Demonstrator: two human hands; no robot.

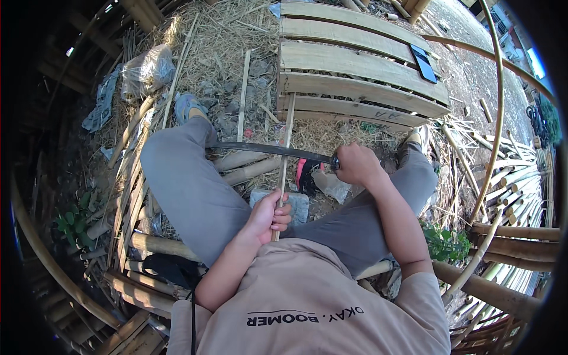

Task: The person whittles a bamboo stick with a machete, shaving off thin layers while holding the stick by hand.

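Observation:
My left hand [270,215] is closed round the near end of a thin bamboo strip [289,131], which runs away from my body to the slatted wooden crate. In my right hand [357,164] is the dark handle of a long-bladed machete [260,147]. Its blade lies crosswise over the strip, between my knees, pointing left. From this angle I cannot tell whether the edge bites into the strip or only rests against it. The strip's far end meets the near side of the crate [331,58].
A phone [423,63] lies on the crate's right side. Straw and shavings [219,35] cover the ground ahead. Cut bamboo poles [520,189] are piled at the right, with more poles [148,296] at the lower left. A stone block [299,209] sits between my legs.

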